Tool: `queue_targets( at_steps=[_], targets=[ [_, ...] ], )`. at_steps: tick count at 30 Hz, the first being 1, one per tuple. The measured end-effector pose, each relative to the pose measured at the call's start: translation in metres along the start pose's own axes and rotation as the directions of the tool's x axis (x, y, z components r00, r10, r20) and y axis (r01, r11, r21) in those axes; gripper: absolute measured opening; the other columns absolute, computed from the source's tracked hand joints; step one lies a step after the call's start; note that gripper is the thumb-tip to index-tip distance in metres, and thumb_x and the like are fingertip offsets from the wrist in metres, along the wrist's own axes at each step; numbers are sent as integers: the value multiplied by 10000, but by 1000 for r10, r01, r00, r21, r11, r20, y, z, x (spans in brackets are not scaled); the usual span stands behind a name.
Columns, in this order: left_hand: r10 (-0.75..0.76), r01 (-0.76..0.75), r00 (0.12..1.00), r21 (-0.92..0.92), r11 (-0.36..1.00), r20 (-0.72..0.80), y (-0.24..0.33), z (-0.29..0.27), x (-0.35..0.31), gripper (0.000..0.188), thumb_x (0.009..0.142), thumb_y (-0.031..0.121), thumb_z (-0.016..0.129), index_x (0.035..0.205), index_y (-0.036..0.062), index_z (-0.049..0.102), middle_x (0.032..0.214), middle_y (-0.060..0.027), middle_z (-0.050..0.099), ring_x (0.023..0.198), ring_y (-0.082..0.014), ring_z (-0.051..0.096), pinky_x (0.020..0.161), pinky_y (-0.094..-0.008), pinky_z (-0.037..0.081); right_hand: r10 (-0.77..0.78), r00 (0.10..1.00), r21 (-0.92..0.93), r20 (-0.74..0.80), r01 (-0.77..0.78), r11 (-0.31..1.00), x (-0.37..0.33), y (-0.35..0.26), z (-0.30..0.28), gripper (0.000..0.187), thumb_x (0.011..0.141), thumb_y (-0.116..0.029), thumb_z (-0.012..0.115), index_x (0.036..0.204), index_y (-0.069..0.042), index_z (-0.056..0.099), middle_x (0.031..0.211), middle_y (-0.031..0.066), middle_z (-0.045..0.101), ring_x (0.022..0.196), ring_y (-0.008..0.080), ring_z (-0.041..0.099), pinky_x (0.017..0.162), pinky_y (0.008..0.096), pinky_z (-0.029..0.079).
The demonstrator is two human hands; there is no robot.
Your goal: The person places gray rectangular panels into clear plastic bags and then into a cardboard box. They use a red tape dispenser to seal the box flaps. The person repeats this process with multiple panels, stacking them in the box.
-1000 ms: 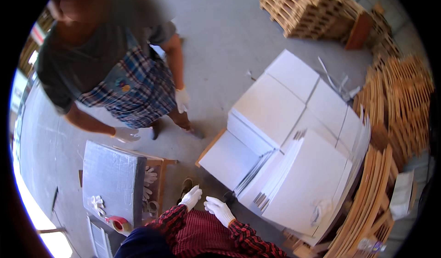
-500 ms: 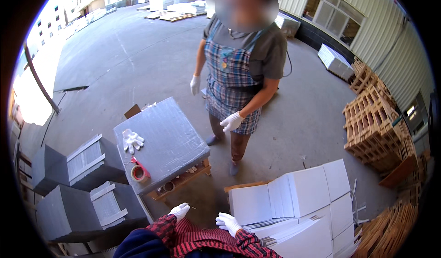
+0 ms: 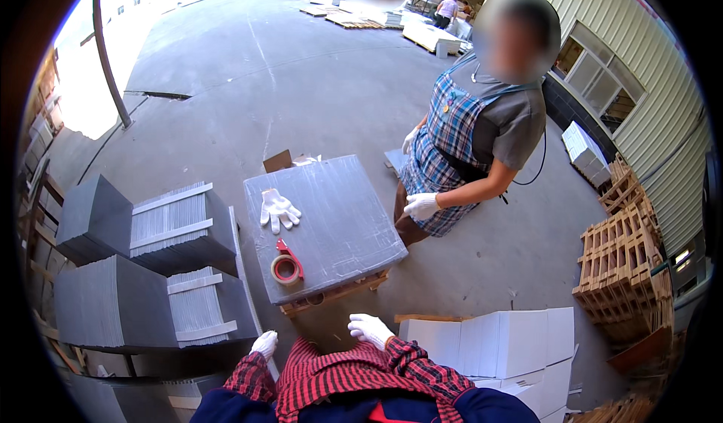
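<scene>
My left hand (image 3: 265, 345), in a white knit glove, hangs beside the edge of the grey slab stacks; its fingers are too small and foreshortened to make out. My right hand (image 3: 370, 328), gloved alike, is held before my red-and-black striped apron (image 3: 339, 381), fingers stretched toward the left, gripping nothing I can see. Ahead stands a film-wrapped grey block (image 3: 350, 223) on a wooden pallet (image 3: 339, 293). On its top lie a loose white glove (image 3: 279, 210) and a red tape dispenser (image 3: 288, 265) with a roll of tape. Neither hand touches these.
Grey slab stacks (image 3: 105, 299) with pale strips stand at left. White slabs (image 3: 520, 344) are stacked at right, wooden pallets (image 3: 621, 250) beyond them. A co-worker in a plaid apron (image 3: 452, 133) and white gloves stands right of the wrapped block. A pole (image 3: 111, 62) rises at far left.
My view has swung left. The co-worker has turned and appears farther right. The thin stick-like piece at my left hand no longer shows there, and that hand is lower and farther left.
</scene>
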State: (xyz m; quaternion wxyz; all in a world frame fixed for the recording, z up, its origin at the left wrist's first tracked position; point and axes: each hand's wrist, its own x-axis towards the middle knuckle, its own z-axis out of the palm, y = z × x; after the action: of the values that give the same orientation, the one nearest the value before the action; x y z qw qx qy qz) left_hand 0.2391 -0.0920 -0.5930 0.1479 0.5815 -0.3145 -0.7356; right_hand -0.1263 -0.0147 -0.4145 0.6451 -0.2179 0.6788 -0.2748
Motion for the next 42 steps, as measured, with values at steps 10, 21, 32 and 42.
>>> queue_targets(
  at_steps=[10, 21, 32, 42],
  targets=[
    [-51, -3, 966, -209, 978, -252, -22, -1, -52, 170, 1023, 326, 456, 907, 215, 509, 703, 47, 506, 518, -107, 445, 407, -271, 320, -49, 933, -587, 357, 265, 765, 56, -82, 20, 493, 947, -289, 622, 1376, -49, 586, 1195, 118, 703, 923, 168, 692, 879, 318, 540],
    [-29, 8, 914, -53, 999, -405, -5, 75, -81, 374, 1041, 377, 462, 1247, 99, 604, 888, -5, 637, 683, -99, 525, 598, -275, 451, -150, 947, -932, 284, 309, 190, 112, -186, -14, 395, 873, -282, 520, 1203, -166, 704, 1169, 144, 712, 1117, 350, 660, 962, 468, 511],
    [217, 63, 695, 359, 931, -686, -12, 181, -160, 463, 1003, 354, 455, 1342, 70, 595, 1252, -156, 666, 1165, -298, 621, 1040, -372, 462, -111, 815, -821, 568, 571, -9, 175, -186, -40, 263, 855, -252, 585, 952, -44, 711, 863, 152, 706, 796, 303, 676, 704, 408, 514],
    [-211, 121, 604, -173, 977, -768, -15, 216, -225, 548, 1003, 462, 377, 1358, 101, 586, 1379, -151, 603, 1310, -331, 534, 1114, -417, 389, 568, 405, -528, 717, 847, 62, 210, -182, -24, 191, 906, -229, 614, 917, -53, 688, 695, 72, 629, 608, 220, 621, 533, 330, 479]
  ],
)
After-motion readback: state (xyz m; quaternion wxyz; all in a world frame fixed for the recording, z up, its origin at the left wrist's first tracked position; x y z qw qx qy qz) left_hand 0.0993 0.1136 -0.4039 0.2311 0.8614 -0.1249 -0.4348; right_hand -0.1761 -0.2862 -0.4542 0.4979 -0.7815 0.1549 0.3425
